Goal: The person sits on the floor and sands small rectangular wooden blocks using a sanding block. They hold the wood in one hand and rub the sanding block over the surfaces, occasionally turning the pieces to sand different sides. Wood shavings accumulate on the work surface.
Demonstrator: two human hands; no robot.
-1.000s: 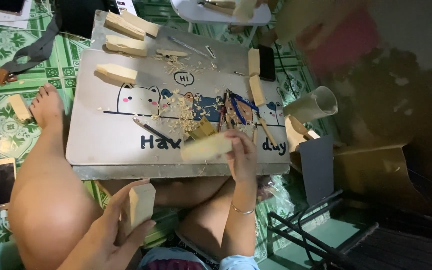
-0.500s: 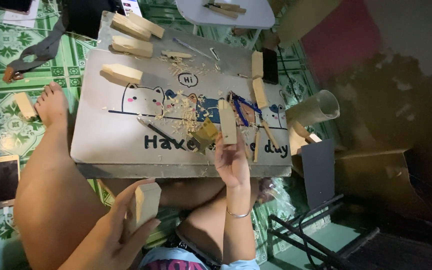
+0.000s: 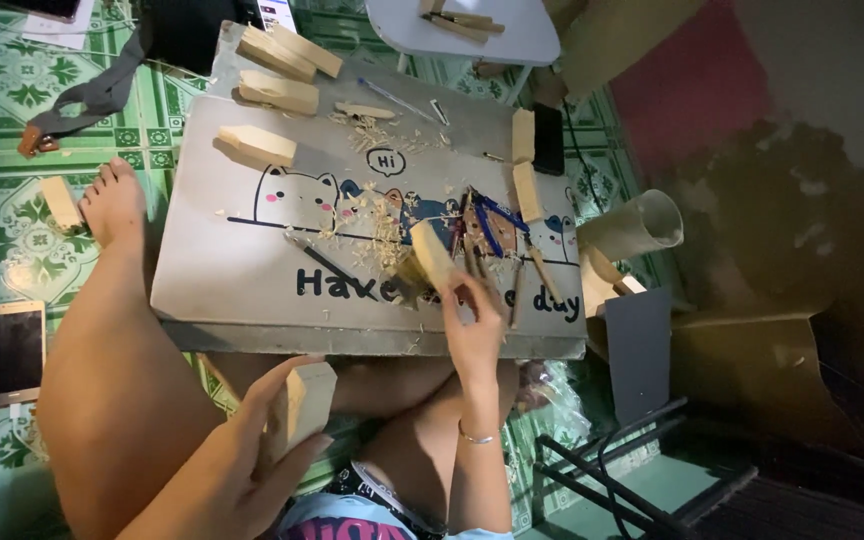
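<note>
My left hand (image 3: 242, 465) is low over my lap and grips a pale wooden block (image 3: 304, 402) held upright. My right hand (image 3: 474, 325), with a bracelet on its wrist, reaches over the near edge of a small grey lap table (image 3: 242, 260) printed with cartoon cats. It holds a second wooden block (image 3: 432, 255), tilted on end just above a heap of wood shavings (image 3: 382, 225). Blue-handled carving tools (image 3: 487, 230) lie just right of that block.
Several more wooden blocks (image 3: 257, 145) lie along the table's far and right sides, beside a black phone (image 3: 549, 140). My bare leg and foot (image 3: 112, 200) rest left of the table. On the green tiled floor lie another phone (image 3: 12, 350), a strap (image 3: 92, 95) and a paper tube (image 3: 637, 225).
My right hand has turned its block from lying flat to standing on end and carried it slightly up and left over the shavings. The left hand has kept its block almost still.
</note>
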